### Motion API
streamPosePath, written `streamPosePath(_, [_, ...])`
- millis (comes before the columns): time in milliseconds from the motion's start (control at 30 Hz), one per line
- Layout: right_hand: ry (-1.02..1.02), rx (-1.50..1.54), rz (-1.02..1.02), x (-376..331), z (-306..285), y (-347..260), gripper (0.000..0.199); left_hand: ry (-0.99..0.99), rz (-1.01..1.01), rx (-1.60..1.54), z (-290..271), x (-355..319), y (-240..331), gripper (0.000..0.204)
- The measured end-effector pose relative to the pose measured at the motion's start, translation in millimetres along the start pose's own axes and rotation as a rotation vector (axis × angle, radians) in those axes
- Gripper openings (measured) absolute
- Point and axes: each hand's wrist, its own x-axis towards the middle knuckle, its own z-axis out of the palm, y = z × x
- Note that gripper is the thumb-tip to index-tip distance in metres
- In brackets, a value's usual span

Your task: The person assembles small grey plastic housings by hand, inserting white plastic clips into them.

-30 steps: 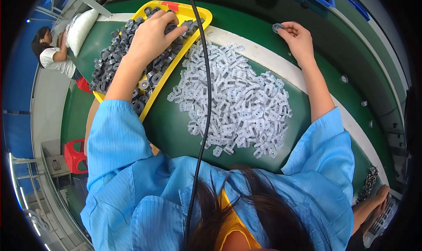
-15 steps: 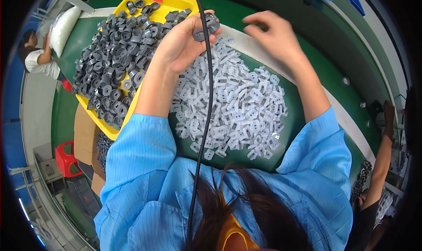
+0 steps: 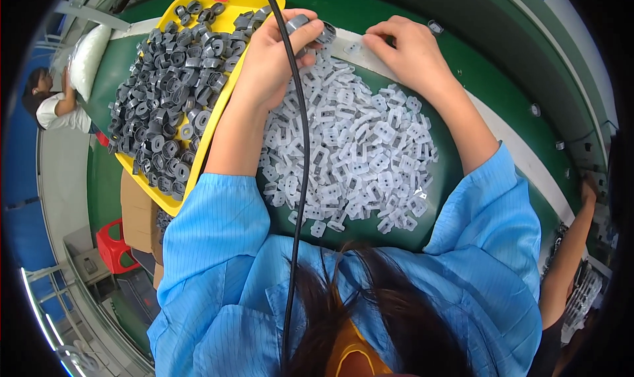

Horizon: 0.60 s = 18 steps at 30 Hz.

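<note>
My left hand [image 3: 267,63] is closed around grey plastic parts, one a ring-shaped grey cap [image 3: 297,24] and beside it another grey part [image 3: 326,33]. To its right, my right hand [image 3: 413,53] hovers with fingers curled and thumb close to the index finger; whatever is in the pinch is hidden. A small translucent piece [image 3: 353,48] shows just left of the right thumb, and I cannot tell whether it is touched. Below both hands spreads a heap of translucent plastic pieces [image 3: 350,146], each with small holes.
A yellow tray [image 3: 206,136] full of grey caps [image 3: 165,93] stands at the left. A black cable [image 3: 302,126] hangs across the view. The green table [image 3: 439,208] has a pale edge strip. Another person [image 3: 56,103] handles a white sack [image 3: 89,60]; someone's arm [image 3: 571,251] shows right.
My right hand has come slightly left and lower, its fingers drawn closer together. My left hand has turned the grey parts and shifted a little left. The view has shifted slightly.
</note>
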Motion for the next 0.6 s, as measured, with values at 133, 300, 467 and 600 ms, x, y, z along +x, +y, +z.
streamPosePath(133, [0.115, -0.13, -0.191, -3.4, 15.5, -7.5, 0.019, 0.027, 0.05, -0.029, 3.0, -0.9, -0.9, 0.023])
streamPosePath(300, [0.088, -0.046, -0.182, -5.0, 23.7, -10.1, 0.016, -0.031, 0.059, -0.096, -3.2, 3.2, -6.3, 0.022])
streamPosePath(467, [0.143, -0.132, -0.263, -7.6, 28.6, -14.4, 0.018, -0.007, 0.075, -0.148, -3.8, 2.9, -6.2, 0.019])
streamPosePath(600, [0.079, 0.025, -0.173, 3.1, 27.0, -11.5, 0.018, -0.013, 0.091, -0.184, -6.4, 3.2, -2.4, 0.018])
